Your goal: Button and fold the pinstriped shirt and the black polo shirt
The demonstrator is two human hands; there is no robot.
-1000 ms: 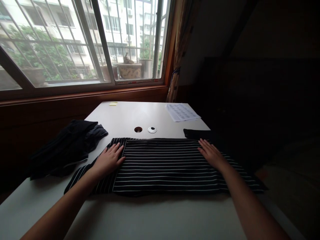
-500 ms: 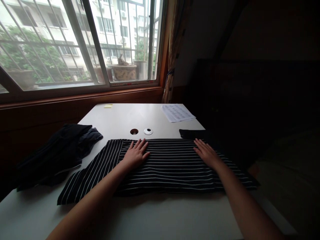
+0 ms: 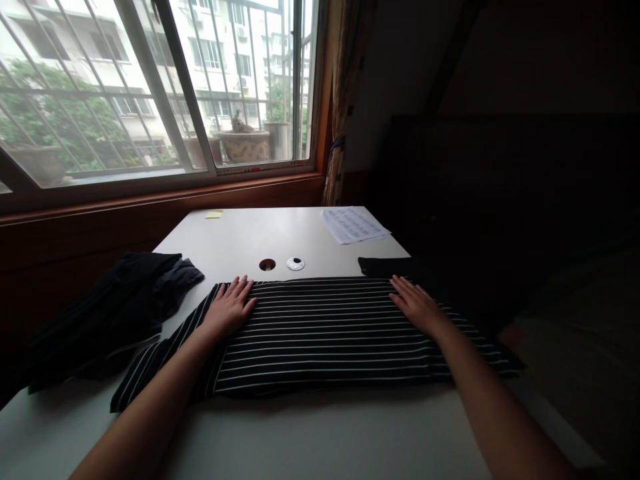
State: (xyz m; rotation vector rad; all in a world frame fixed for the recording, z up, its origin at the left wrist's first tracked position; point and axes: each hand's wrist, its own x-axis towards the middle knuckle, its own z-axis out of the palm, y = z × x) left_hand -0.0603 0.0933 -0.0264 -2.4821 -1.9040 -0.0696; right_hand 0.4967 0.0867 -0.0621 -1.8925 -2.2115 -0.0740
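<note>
Hands (image 3: 229, 312) (image 3: 417, 308) lie spread flat on striped cloth (image 3: 320, 333) — printed papers (image 3: 353, 225) beyond, too blurred to read.

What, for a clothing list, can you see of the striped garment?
The striped garment is black with thin white lines, and looks like soft cloth. It lies fairly flat on the white table, stripes mostly running sideways; those on its left end slant toward the person. The left hand and right hand rest on it, palms down.
</note>
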